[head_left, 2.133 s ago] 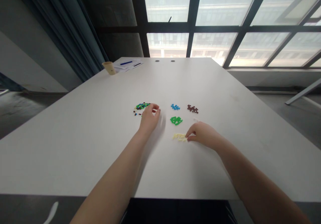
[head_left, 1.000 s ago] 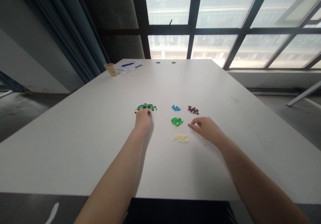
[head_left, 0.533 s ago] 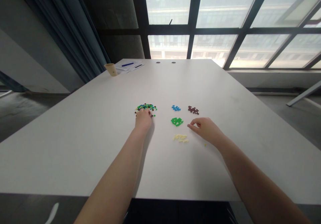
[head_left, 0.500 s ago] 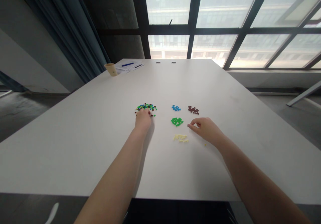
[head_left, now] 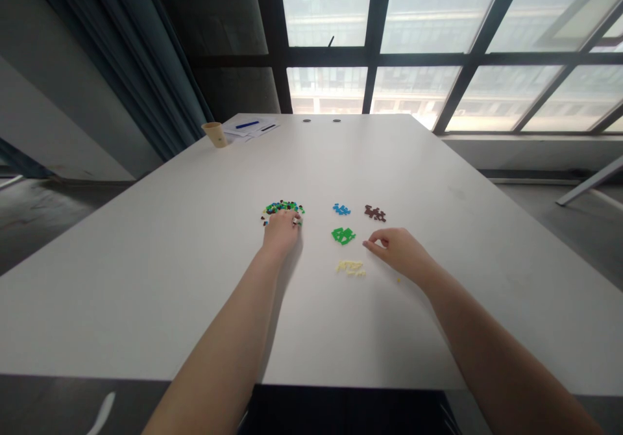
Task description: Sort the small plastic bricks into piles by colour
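Note:
My left hand (head_left: 281,232) rests fingers-down on the near edge of a mixed pile of tiny plastic bricks (head_left: 283,208) in green, blue, brown and yellow, hiding part of it. Whether those fingers hold a piece is too small to tell. My right hand (head_left: 398,252) hovers with curled fingers, nearest a green brick pile (head_left: 343,235) and a pale yellow brick pile (head_left: 350,267). No brick shows in it. Farther up sit a blue brick pile (head_left: 341,209) and a brown brick pile (head_left: 374,213). One loose yellow brick (head_left: 398,280) lies below my right hand.
All this is on a large white table (head_left: 146,260). At its far left corner stand a tan paper cup (head_left: 215,134) and papers (head_left: 248,127) with a blue pen. Tall dark-framed windows (head_left: 326,19) fill the back, and a dark curtain (head_left: 107,52) hangs left.
My left hand has shifted slightly right along the mixed pile's near edge. Since the oldest frame, my right hand has moved away from the yellow pile, and a loose yellow brick has appeared to its right.

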Demonstrator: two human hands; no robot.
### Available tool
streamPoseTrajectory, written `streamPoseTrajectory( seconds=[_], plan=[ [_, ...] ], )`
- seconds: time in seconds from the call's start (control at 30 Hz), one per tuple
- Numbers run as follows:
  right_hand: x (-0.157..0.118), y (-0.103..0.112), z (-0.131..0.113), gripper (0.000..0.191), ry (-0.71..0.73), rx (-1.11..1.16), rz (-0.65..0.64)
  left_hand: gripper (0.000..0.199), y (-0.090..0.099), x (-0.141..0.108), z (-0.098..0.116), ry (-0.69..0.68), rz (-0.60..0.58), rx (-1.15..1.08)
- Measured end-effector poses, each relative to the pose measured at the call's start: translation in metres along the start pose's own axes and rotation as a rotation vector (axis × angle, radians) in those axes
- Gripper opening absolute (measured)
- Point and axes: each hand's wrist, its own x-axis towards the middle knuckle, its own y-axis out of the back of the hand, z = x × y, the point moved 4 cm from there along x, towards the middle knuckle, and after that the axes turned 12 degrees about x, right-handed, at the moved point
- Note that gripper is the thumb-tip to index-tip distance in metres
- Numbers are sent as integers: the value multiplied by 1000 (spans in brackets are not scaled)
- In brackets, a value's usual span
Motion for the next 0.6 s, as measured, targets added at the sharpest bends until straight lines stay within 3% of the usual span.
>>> streamPoseTrajectory(
  seconds=[0.3,0.43,0.53,0.6],
  plan=[
    [-1,1,-2,29,1,-2,0,10,2,2,7,-56,48,-63],
    [0,1,-4,28,41,28,48,10,8,-7,27,-145,6,-469],
    [-1,3,-10,21,141,98,143,22,13,-23,53,-184,-178,-894],
    [-3,3,-17,17,252,175,181,27,19,-35,70,-196,-292,-1056]
  ],
)
